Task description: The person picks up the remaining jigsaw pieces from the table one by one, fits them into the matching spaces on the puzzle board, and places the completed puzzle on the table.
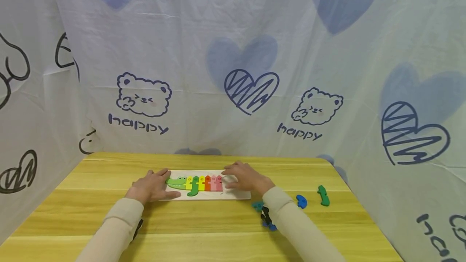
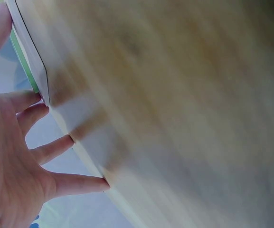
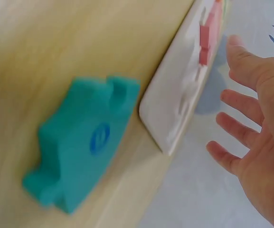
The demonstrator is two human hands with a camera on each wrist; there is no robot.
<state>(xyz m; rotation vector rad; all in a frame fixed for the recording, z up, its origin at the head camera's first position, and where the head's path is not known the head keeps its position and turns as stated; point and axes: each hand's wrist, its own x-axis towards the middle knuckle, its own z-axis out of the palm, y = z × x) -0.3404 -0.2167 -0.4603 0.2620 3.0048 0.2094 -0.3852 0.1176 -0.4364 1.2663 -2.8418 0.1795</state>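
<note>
A white puzzle board (image 1: 238, 196) lies flat near the back of the table, bearing a wooden crocodile puzzle (image 1: 201, 184) with a green head and yellow, green, red and pink pieces. My left hand (image 1: 151, 185) rests at the board's left end, thumb along its front; the left wrist view shows the fingers (image 2: 53, 149) spread, tips on the table and at the board's edge. Over the right end of the board hovers my right hand (image 1: 249, 178). Its fingers (image 3: 241, 105) are loosely extended with nothing between them. A teal puzzle piece (image 3: 87, 142) lies just off the board's right corner.
Right of the board lie a curved blue piece (image 1: 301, 201) and a long green piece (image 1: 323, 195). Another blue piece (image 1: 271, 227) is partly hidden by the black wrist camera (image 1: 266, 215). A patterned white curtain (image 1: 196, 51) hangs behind the wooden table (image 1: 204, 233).
</note>
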